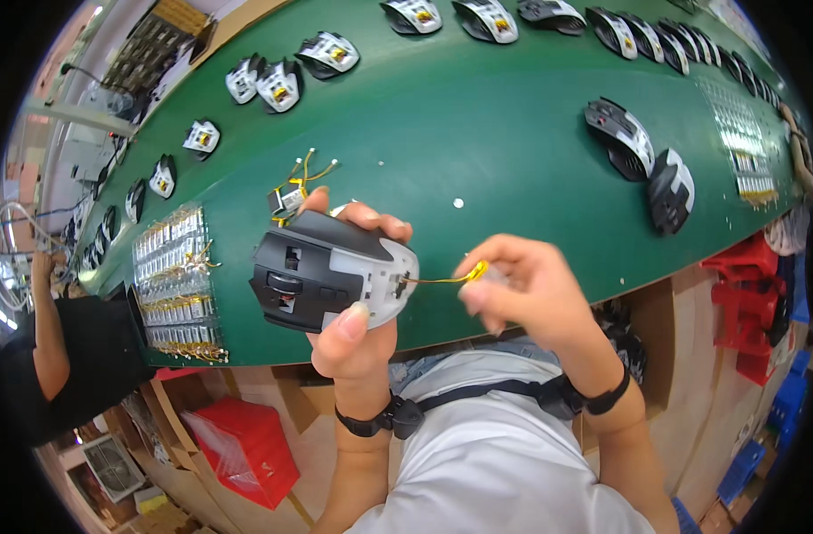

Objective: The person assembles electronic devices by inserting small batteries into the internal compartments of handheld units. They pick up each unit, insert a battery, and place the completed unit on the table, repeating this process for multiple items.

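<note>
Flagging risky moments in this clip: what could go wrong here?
The right hand pinches a thin yellow wire running into the mouse shell; a hard pull could tear it loose. The left hand holds the shell above the green belt by fingertips only, so it might slip.

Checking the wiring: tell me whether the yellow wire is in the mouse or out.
Partly in: the wire runs from the mouse to the right hand.

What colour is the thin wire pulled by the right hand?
Yellow wire, seen in the head view.
</note>
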A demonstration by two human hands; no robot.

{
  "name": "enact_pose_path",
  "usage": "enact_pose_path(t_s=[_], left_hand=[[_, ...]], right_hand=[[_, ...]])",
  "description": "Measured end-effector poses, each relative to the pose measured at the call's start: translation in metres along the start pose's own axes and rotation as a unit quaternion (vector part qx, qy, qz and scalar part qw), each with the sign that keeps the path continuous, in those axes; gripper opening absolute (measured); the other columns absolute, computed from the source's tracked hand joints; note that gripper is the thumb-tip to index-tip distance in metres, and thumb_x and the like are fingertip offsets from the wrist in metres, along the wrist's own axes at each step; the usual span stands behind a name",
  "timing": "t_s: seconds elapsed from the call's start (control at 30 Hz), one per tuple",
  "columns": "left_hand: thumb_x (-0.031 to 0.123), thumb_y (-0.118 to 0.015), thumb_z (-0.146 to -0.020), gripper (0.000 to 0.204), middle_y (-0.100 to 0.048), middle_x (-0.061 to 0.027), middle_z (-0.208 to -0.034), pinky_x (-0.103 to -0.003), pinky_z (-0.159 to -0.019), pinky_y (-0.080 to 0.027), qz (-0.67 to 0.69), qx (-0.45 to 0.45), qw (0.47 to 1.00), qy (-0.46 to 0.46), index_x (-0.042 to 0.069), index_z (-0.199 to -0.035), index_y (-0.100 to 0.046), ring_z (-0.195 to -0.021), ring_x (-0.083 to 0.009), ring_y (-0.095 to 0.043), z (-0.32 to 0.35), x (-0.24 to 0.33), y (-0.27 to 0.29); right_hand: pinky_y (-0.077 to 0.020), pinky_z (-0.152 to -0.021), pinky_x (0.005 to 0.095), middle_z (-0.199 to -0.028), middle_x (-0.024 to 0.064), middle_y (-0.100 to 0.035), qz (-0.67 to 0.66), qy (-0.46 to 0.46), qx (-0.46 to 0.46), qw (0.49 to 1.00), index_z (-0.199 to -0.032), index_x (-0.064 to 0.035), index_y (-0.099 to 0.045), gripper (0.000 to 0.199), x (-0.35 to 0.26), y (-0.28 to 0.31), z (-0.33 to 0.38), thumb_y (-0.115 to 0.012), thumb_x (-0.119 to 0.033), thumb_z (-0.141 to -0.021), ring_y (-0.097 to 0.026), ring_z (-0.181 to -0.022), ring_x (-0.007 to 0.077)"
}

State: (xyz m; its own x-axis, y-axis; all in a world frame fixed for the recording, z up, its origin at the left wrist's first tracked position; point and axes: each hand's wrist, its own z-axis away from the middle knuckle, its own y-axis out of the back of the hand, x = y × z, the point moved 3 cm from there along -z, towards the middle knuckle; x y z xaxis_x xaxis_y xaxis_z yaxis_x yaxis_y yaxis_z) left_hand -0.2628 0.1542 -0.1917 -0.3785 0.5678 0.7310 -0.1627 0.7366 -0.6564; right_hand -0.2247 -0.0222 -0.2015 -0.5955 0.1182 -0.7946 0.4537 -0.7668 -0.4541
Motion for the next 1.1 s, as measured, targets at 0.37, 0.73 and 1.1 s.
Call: enact_pose_path(t_s=[0.37, 0.73, 1.1], left_hand=[[0.027, -0.065, -0.073, 0.079, -0.055, -0.0181, -0.118, -0.046, -0.099, -0.046, 0.093, 0.048, 0.990, 0.092, 0.002, -0.142, -0.036, -0.111, -0.0336, -0.057, 0.000, -0.012, -0.004], [0.029, -0.060, -0.081, 0.065, -0.057, -0.0190, -0.118, -0.048, -0.093, -0.051, 0.195, 0.138, 0.952, 0.194, -0.004, -0.135, -0.046, -0.111, -0.0342, -0.057, 0.010, -0.015, 0.007], [0.031, -0.058, -0.085, 0.058, -0.062, -0.0213, -0.112, -0.044, -0.089, -0.054, 0.187, 0.119, 0.941, 0.256, -0.005, -0.129, -0.050, -0.101, -0.0338, -0.063, 0.012, -0.009, 0.010]], right_hand=[[-0.0507, -0.065, 0.0248, -0.090, 0.0034, -0.066, -0.030, 0.190, 0.002, 0.981, -0.110, -0.0005, -0.066, 0.021, -0.007, -0.036, -0.013, -0.069, -0.005, -0.089, -0.061, -0.077, 0.0091], [-0.0503, -0.059, 0.0293, -0.101, 0.0079, -0.059, 0.532, 0.523, 0.033, 0.665, -0.109, -0.0013, -0.070, 0.042, -0.014, -0.041, -0.010, -0.081, -0.016, -0.072, -0.058, -0.070, 0.0189], [-0.0509, -0.056, 0.0318, -0.086, 0.0056, -0.062, 0.549, 0.561, -0.090, 0.613, -0.101, -0.0028, -0.072, 0.035, -0.032, -0.039, -0.012, -0.082, -0.014, -0.070, -0.062, -0.068, 0.0200]])
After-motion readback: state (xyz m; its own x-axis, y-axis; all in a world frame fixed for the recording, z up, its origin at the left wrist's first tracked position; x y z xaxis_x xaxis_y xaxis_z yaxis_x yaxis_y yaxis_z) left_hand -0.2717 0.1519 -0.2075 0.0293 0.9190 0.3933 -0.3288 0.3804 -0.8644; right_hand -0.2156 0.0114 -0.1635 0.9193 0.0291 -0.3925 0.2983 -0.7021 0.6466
